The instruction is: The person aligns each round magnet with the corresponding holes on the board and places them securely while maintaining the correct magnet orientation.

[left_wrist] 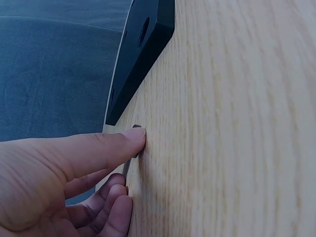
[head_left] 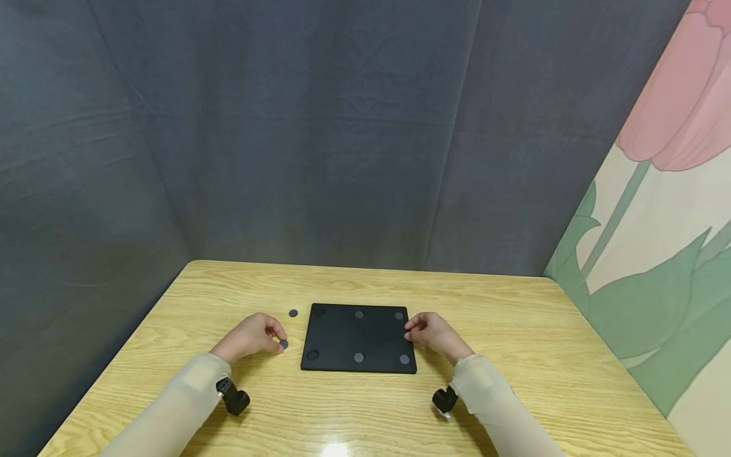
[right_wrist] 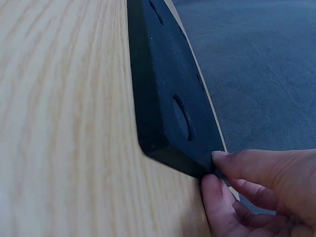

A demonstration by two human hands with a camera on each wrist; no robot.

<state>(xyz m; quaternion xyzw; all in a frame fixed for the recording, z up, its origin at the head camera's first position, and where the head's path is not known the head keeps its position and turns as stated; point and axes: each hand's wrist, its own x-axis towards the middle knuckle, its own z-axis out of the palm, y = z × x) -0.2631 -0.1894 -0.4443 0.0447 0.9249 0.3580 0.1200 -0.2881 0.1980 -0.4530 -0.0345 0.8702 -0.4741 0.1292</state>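
A flat black board (head_left: 360, 336) with round recesses lies on the table in the head view. Its middle and right recesses show grey circles, while the two on the left look darker. My left hand (head_left: 254, 336), left of the board, pinches a small dark disc (head_left: 283, 344) at the table surface. In the left wrist view the thumb hides most of that disc. My right hand (head_left: 434, 333) grips the board's right edge, with the thumb on top and a finger against the side in the right wrist view. Another dark disc (head_left: 293, 313) lies beyond my left hand.
The wooden table (head_left: 548, 381) reaches back to a dark grey curtain (head_left: 320, 139). On the right stands a wall panel (head_left: 657, 254) painted with a pink flower and green leaves. Each wrist carries a small black camera (head_left: 234, 398).
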